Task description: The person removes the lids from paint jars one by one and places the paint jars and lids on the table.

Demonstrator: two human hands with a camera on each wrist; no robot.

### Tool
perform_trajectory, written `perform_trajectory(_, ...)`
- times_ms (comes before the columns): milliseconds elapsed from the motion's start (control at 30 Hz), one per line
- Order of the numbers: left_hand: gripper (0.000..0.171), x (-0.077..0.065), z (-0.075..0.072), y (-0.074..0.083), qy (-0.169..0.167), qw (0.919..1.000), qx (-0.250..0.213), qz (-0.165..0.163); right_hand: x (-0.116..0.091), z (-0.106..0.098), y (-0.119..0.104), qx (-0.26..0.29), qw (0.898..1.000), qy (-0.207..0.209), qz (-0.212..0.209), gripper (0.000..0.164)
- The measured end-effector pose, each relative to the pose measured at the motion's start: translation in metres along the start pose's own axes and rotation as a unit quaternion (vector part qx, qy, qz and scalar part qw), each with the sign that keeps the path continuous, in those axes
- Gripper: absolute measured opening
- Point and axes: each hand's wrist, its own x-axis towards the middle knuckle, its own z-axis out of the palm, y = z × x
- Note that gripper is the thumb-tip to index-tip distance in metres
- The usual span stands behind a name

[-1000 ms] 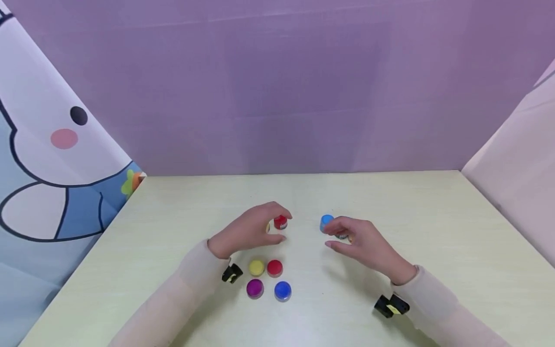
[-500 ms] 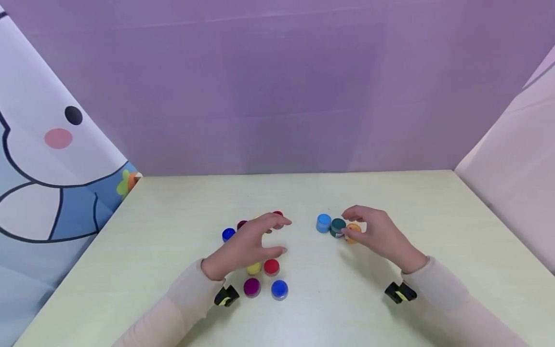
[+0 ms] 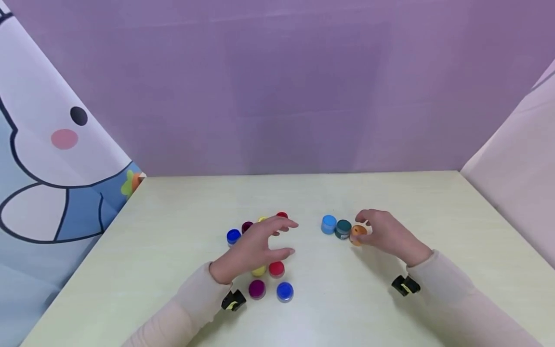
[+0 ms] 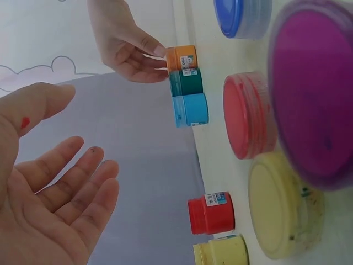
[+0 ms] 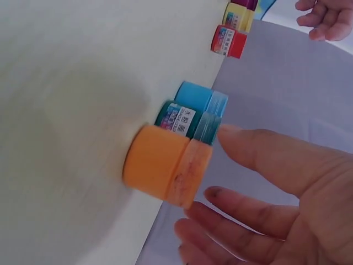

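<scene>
My right hand [image 3: 388, 236] is at the lid of an orange paint jar [image 3: 358, 232], with thumb and fingers spread. In the right wrist view the fingertips stand close to the orange lid [image 5: 189, 174], not clearly gripping it. A dark green jar [image 3: 343, 229] and a light blue jar [image 3: 328, 224] stand beside it in a row. My left hand [image 3: 249, 250] hovers with nothing in it, fingers apart, above the left group of jars. It partly covers a yellow jar [image 3: 258, 271]; a red jar [image 3: 276, 269] shows beside it.
Purple [image 3: 257, 289] and blue [image 3: 284, 291] jars stand nearest me. Behind the left hand are blue [image 3: 233, 236], dark purple [image 3: 246, 226], yellow [image 3: 262, 219] and red [image 3: 282, 215] jars. A purple backdrop [image 3: 303, 96] rises behind the table [image 3: 412, 193].
My right hand has moved right, from over the light blue and green jars to the orange one. My left hand has drawn back slightly, uncovering more of the far left row.
</scene>
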Motion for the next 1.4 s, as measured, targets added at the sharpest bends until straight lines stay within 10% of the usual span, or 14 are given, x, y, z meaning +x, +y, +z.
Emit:
perform_trajectory(800, 0.046, 0.008, 0.006, 0.006, 0.0, 0.9999, -0.002, -0.01, -0.003, -0.005, 0.011, 0.001, 1.0, -0.01, 0.016, 0.021)
perform_trajectory(1400, 0.044, 0.009, 0.016, 0.011, 0.007, 0.9999, -0.008, 0.002, -0.009, -0.01, -0.037, 0.066, 0.986, 0.034, -0.147, 0.025)
